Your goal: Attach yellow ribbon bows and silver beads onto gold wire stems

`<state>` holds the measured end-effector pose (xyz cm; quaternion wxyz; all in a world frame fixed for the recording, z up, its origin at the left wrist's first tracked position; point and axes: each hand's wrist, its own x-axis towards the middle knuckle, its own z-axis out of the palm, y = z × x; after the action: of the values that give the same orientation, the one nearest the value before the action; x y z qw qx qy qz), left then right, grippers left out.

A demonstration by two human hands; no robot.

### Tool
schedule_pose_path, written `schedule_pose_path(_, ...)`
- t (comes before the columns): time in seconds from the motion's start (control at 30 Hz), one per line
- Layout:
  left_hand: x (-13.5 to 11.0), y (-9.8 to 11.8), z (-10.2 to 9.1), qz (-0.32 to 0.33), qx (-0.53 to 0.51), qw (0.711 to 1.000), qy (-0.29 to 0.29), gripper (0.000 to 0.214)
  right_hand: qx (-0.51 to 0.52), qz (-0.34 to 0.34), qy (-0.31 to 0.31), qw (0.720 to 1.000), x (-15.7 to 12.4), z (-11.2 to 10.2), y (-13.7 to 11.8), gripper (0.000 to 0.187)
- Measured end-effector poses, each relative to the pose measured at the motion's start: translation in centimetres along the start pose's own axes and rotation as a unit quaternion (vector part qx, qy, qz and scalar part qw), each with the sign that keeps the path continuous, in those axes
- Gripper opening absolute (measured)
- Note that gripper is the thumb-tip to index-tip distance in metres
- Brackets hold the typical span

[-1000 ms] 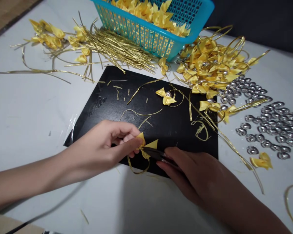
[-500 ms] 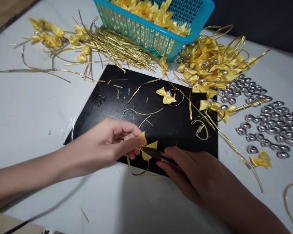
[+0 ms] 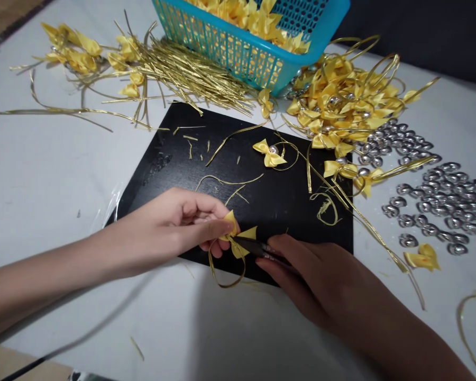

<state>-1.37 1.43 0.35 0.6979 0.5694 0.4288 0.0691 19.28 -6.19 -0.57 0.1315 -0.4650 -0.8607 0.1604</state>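
Note:
My left hand (image 3: 174, 222) pinches a small yellow ribbon bow (image 3: 238, 233) over the near edge of a black board (image 3: 262, 201). A loop of gold cord (image 3: 226, 272) hangs from the bow toward me. My right hand (image 3: 317, 280) grips a dark, thin pointed tool (image 3: 248, 244), and its tip touches the bow's middle. Another finished bow with a silver bead (image 3: 268, 153) lies farther back on the board.
A blue basket (image 3: 241, 50) full of yellow bows stands at the back. Gold cord pieces (image 3: 182, 74) lie heaped to its left, a pile of bows (image 3: 341, 103) to its right. Several silver beads (image 3: 436, 201) are spread at the right on the white table (image 3: 43, 174).
Both hands stay on the bow. The gold cord loop under the bow hangs a little lower and wider. The view has shifted slightly.

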Motion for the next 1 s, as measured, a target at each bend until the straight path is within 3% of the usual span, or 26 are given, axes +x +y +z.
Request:
schedule_pose_path(0.83,-0.27,0.52,-0.27,-0.019,0.0,0.999,-0.036,0.022,0.027,0.012,-0.015,0.999,-0.04,-0.35,-0.16,0.023)
schedule_pose_path(1.0,-0.31,0.27,-0.26,-0.024,-0.011,0.999,-0.024,0.012,0.019,0.007,-0.009,1.0,-0.03,-0.37,-0.19,0.024)
